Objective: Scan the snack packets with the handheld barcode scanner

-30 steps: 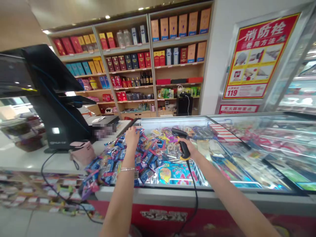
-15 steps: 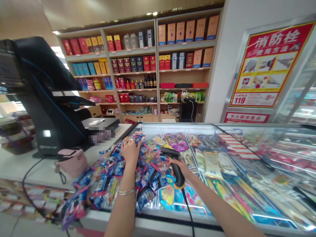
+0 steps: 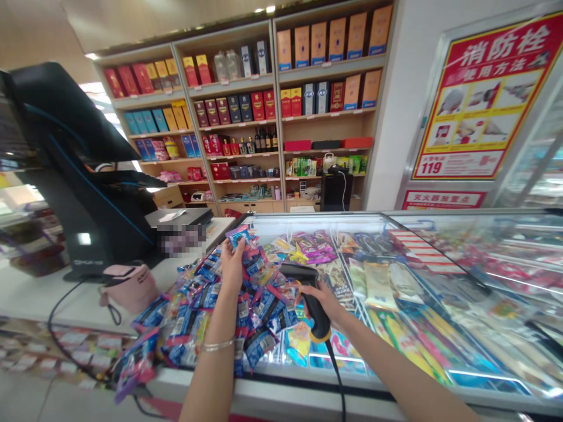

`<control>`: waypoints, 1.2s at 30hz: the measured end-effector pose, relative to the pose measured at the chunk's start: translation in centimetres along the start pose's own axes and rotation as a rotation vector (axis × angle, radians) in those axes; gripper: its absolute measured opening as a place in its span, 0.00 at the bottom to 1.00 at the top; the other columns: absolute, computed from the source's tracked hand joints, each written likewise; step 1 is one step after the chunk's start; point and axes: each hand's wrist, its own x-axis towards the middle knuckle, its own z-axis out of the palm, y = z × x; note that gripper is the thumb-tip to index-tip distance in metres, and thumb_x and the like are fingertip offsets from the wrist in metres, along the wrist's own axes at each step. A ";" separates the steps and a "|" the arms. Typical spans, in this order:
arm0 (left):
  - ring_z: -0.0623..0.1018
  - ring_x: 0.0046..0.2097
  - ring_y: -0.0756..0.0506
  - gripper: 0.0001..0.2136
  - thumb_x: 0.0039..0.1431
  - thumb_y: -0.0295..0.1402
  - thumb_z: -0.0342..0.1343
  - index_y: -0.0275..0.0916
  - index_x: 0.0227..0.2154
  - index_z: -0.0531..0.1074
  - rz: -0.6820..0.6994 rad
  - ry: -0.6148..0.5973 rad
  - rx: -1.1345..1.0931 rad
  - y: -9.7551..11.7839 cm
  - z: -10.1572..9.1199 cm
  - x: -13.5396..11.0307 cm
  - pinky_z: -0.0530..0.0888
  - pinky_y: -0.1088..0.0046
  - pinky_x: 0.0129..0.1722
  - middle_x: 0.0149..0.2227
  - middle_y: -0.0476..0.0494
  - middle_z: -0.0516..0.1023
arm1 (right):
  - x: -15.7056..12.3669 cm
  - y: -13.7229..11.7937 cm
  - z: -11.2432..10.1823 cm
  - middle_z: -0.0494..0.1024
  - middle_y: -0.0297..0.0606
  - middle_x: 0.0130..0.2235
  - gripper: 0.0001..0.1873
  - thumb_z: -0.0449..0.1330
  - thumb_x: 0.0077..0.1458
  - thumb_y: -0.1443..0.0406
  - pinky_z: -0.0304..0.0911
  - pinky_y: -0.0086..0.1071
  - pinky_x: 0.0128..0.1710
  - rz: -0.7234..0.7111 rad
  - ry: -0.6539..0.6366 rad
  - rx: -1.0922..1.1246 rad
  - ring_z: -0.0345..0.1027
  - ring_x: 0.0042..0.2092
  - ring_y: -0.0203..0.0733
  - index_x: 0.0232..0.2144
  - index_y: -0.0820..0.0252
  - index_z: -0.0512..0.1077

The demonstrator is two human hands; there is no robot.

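Note:
My left hand [image 3: 232, 261] pinches a small blue and pink snack packet [image 3: 240, 235] at the far edge of a heap. The heap of similar shiny packets [image 3: 206, 298] spreads over the glass top of the freezer and onto the counter beside it. In my right hand [image 3: 323, 299] is a black barcode scanner [image 3: 315, 310] with yellow-orange trim, its head pointing left over the heap. A black cable runs down from the scanner's handle toward the front edge.
A pink cup-shaped holder [image 3: 132, 288] stands left of the heap, below a black checkout terminal [image 3: 92, 176]. The glass-topped freezer [image 3: 308, 218] holds packaged ice creams. Shelves of boxed bottles [image 3: 237, 111] line the back wall. One packet [image 3: 137, 358] hangs over the counter's front edge.
My left hand, which lay on top of the heap, now has a packet raised between its fingers. The scanner in my right hand has shifted slightly left.

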 end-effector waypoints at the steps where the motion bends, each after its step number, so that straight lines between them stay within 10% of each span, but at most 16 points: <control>1: 0.73 0.32 0.52 0.19 0.45 0.41 0.65 0.41 0.38 0.68 -0.009 -0.018 -0.041 0.2 0.2 -0.1 0.70 0.77 0.34 0.34 0.51 0.73 | 0.0 0.0 0.0 0.76 0.39 0.23 0.18 0.63 0.41 0.55 0.57 0.27 0.15 -0.003 0.008 0.000 0.63 0.15 0.33 0.28 0.66 0.72; 13: 0.52 0.15 0.58 0.07 0.63 0.28 0.45 0.38 0.38 0.68 -0.277 -0.375 -0.984 4.5 -1.9 -1.3 0.57 0.85 0.14 0.20 0.57 0.57 | -1.5 -0.9 0.5 0.76 0.37 0.23 0.21 0.64 0.44 0.55 0.58 0.26 0.14 -0.038 -0.170 0.033 0.64 0.16 0.33 0.36 0.65 0.72; 19: 0.53 0.19 0.56 0.21 0.55 0.52 0.51 0.38 0.40 0.68 -0.352 -0.401 -0.772 4.0 -0.9 -2.5 0.57 0.82 0.13 0.23 0.54 0.57 | -2.1 -0.8 0.7 0.75 0.36 0.23 0.18 0.64 0.44 0.56 0.57 0.26 0.15 -0.024 -0.212 0.000 0.64 0.16 0.33 0.32 0.63 0.71; 28: 0.75 0.36 0.46 0.18 0.53 0.48 0.55 0.39 0.38 0.72 -0.269 -0.384 -0.171 1.4 1.3 -2.9 0.75 0.67 0.36 0.32 0.43 0.74 | -2.3 -0.9 0.8 0.74 0.35 0.22 0.16 0.65 0.44 0.55 0.58 0.27 0.16 -0.016 -0.188 0.008 0.63 0.16 0.33 0.27 0.62 0.69; 36: 0.76 0.46 0.45 0.18 0.45 0.39 0.65 0.46 0.41 0.71 -0.136 -0.262 -0.186 0.0 1.9 -3.0 0.75 0.68 0.43 0.43 0.46 0.76 | -1.8 -0.6 0.9 0.73 0.34 0.20 0.17 0.65 0.43 0.55 0.58 0.26 0.14 -0.035 -0.034 0.108 0.62 0.15 0.32 0.26 0.63 0.69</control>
